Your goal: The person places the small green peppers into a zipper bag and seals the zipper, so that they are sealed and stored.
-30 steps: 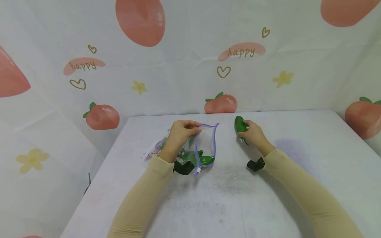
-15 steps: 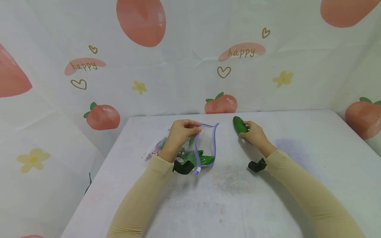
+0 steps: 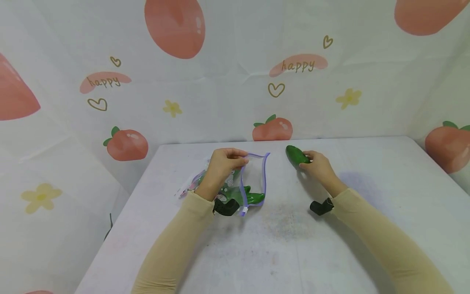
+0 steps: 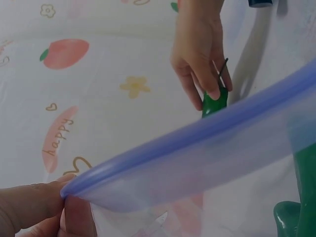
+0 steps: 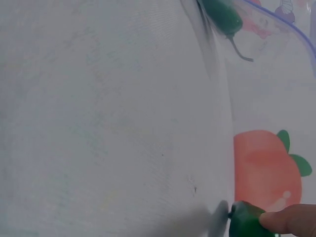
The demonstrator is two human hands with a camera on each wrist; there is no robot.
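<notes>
My left hand pinches the purple-edged rim of a clear zip bag and holds its mouth open toward the right; in the left wrist view the rim runs across the frame from my fingertips. Green peppers lie inside the bag. My right hand grips a green pepper just above the table, to the right of the bag mouth. The right wrist view shows that green pepper at a fingertip, and another pepper in the bag.
The white table has a faint purple stain at its middle. A strawberry-print cloth hangs behind and at both sides. Black wrist-camera mounts sit under both forearms.
My right hand has turned the green pepper from upright to lying with its tip toward the bag, and the hand has shifted slightly right. The left hand and bag have not moved.
</notes>
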